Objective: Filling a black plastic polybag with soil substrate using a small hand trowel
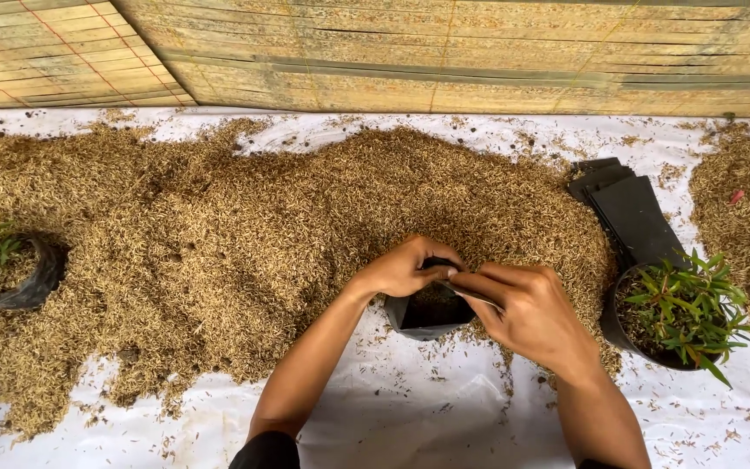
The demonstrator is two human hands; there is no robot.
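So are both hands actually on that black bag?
Touching. The head view shows the left hand and right hand both pinching the rim of the black bag, with no gap at the fingers.

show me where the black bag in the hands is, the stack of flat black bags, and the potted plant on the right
Black bag (423, 314), head view, on its front wall below the hands.
Stack of flat black bags (631, 213), head view, on the top bag's flat face.
Potted plant (687, 308), head view, on its green leaves.
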